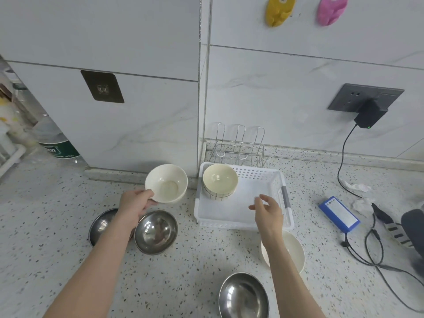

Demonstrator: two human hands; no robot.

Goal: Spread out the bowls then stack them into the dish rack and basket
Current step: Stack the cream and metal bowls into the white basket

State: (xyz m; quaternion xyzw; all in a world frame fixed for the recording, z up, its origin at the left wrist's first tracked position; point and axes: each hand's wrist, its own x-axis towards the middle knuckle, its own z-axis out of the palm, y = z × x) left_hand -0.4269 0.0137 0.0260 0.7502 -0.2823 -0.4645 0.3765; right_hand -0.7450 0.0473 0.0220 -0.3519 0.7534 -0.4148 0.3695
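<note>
Your left hand [135, 203] has its grip on the near-left rim of a cream ceramic bowl [166, 183], thumb over the lip and fingers underneath, holding it just above the speckled desk [183, 260]; your right hand [267, 211] hovers loosely spread over the white perforated plastic basket [241, 216], gripping nothing. The held bowl lies just left of the basket, and the relation that matters is this: the basket's free floor sits to the right of your left grip, while a pale yellow striped bowl [220, 183] already fills its far-left corner, nearest to you; so the bowl likely travels right, either onto that bowl or beside it. The left hand is nearer and already loaded. Behind the basket stands the wire dish rack [239, 145], holding nothing; two steel bowls [156, 231] rest under your left forearm, a third steel bowl [243, 296] near, and another cream bowl [292, 251] under your right wrist.
</note>
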